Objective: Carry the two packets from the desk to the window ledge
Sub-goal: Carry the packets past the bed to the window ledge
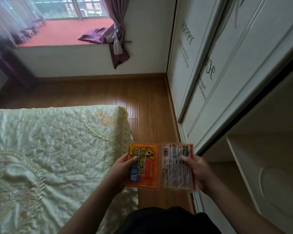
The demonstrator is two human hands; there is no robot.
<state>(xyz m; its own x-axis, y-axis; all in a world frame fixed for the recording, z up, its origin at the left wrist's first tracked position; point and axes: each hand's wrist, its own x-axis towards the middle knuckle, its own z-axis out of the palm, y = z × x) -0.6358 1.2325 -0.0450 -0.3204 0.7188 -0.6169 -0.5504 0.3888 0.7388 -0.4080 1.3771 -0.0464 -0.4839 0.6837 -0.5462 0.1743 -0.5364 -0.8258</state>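
My left hand (pixel 121 169) grips an orange packet (pixel 145 168) with yellow and blue lettering and a cartoon animal, front side up. My right hand (pixel 199 171) holds a second packet (pixel 176 166), turned to its pale printed back with a barcode and a red edge. Both packets are side by side, almost touching, held low in front of me above the wooden floor. The window ledge (pixel 66 32), reddish on top, lies far ahead at the upper left under the window.
A bed with a pale green quilted cover (pixel 49 157) fills the left. White wardrobe doors with lettering (pixel 210 65) run along the right. A strip of wooden floor (pixel 147 107) leads between them to the ledge. Purple curtains (pixel 115 36) hang tied at the ledge's right end.
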